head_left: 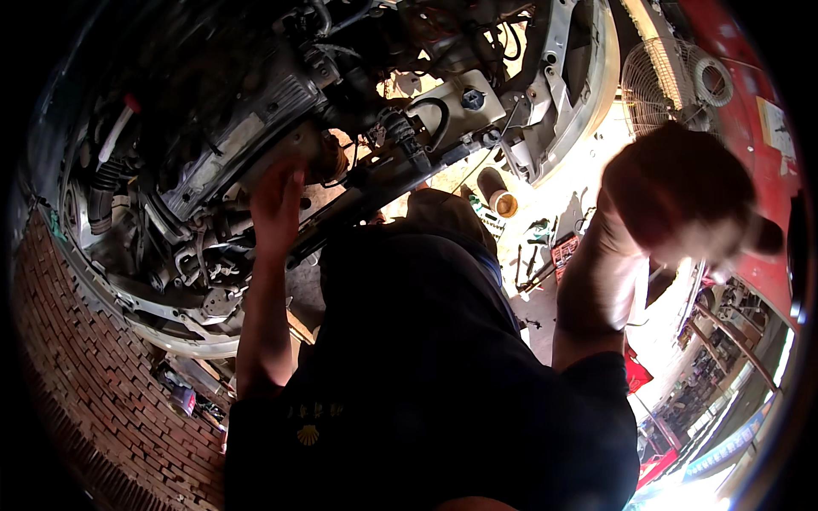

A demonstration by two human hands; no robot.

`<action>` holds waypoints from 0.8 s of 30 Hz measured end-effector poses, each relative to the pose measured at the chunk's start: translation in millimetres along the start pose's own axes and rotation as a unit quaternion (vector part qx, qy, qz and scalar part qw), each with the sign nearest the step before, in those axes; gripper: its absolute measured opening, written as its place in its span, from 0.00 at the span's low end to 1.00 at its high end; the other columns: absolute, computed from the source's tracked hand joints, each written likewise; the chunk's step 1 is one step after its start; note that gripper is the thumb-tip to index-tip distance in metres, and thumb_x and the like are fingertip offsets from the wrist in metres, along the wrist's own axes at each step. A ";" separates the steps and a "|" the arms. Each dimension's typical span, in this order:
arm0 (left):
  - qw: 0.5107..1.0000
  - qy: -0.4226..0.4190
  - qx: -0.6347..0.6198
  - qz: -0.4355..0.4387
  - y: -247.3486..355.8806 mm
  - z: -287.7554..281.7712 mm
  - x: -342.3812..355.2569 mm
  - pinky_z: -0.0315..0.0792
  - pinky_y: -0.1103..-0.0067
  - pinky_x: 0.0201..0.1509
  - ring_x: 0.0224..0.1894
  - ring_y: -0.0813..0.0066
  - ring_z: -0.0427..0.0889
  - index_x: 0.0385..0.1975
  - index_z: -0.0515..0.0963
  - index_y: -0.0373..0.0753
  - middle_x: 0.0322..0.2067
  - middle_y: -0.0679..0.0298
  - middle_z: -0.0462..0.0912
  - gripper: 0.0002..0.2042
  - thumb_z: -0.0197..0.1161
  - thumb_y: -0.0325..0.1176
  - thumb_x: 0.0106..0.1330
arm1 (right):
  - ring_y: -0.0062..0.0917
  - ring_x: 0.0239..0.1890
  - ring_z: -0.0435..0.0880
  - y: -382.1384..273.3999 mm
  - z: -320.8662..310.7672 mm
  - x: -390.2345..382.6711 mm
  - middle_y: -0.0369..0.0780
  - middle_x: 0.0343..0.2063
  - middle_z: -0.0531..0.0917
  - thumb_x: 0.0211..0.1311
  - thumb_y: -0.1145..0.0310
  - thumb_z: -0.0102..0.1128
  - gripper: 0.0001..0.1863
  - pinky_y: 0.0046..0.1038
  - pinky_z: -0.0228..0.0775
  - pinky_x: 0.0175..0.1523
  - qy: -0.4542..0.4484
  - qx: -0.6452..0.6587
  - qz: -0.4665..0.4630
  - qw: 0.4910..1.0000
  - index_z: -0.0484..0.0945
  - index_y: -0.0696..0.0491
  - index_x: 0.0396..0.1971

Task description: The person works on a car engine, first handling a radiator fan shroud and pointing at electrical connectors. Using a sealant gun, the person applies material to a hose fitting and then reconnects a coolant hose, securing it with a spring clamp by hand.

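My left hand [278, 196] reaches into the car's engine bay, touching or very near a shadowed grey part [294, 145] beside the long ribbed engine piece [234, 149]; whether its fingers grip anything is unclear. At the right, my right hand [635, 221] is raised outside the bay, around a dark brown rounded object [677, 183], possibly a cap; shadow and motion blur hide its detail. A pale plastic reservoir [477, 111] with a dark lid sits above the black front crossmember [375, 183].
Below the bay, a cylindrical can [498, 192] and scattered tools [535, 255] lie near a red tool case [564, 254]. A wire fan guard [648, 81] stands by a red panel [763, 145]. Brick paving [102, 366] is at the left; red items [637, 370] lie at the lower right.
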State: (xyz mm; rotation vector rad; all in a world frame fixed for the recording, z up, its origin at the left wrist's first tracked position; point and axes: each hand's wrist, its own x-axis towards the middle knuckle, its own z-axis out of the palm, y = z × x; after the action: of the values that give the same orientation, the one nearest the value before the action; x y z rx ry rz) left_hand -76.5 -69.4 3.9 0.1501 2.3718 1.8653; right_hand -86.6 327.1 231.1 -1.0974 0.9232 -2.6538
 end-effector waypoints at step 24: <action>0.983 0.006 -0.155 -0.100 -15.5 31.8 -15.5 0.74 0.78 0.61 0.52 0.76 0.82 0.60 0.76 0.28 0.49 0.58 0.86 0.15 0.60 0.29 0.80 | 0.18 0.12 0.68 -10.1 59.2 59.4 0.28 0.10 0.69 0.71 0.27 0.52 0.38 0.52 0.74 0.57 -0.213 -0.068 0.021 0.974 0.70 0.44 0.13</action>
State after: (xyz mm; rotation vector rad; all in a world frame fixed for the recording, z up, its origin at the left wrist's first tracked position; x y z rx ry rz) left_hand -56.2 -44.8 -18.1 -0.1257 1.9816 2.1039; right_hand -88.7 286.5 305.1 -1.5731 1.0284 -2.2099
